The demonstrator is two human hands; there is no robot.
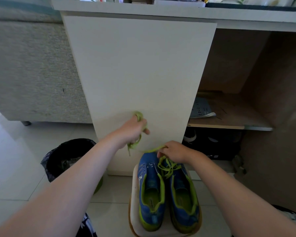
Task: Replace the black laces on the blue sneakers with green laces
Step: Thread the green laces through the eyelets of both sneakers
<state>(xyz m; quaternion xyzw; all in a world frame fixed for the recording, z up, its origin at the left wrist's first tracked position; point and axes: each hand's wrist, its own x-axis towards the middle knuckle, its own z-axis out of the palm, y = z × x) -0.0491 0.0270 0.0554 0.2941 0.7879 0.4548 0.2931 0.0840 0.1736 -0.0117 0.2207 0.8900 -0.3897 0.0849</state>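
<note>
Two hands work apart: the left hand [132,131] grips one bunched green lace [139,116] aloft, while the right hand [175,151] pinches a green lace end [153,149] above two blue sneakers [147,170] side by side on one white stool [134,202].

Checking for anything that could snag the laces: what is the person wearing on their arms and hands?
Nothing shows. The left forearm and right forearm are bare to the frame edge, no sleeves. The left hand and right hand are ungloved; no watch, bracelet or ring is visible.
</note>
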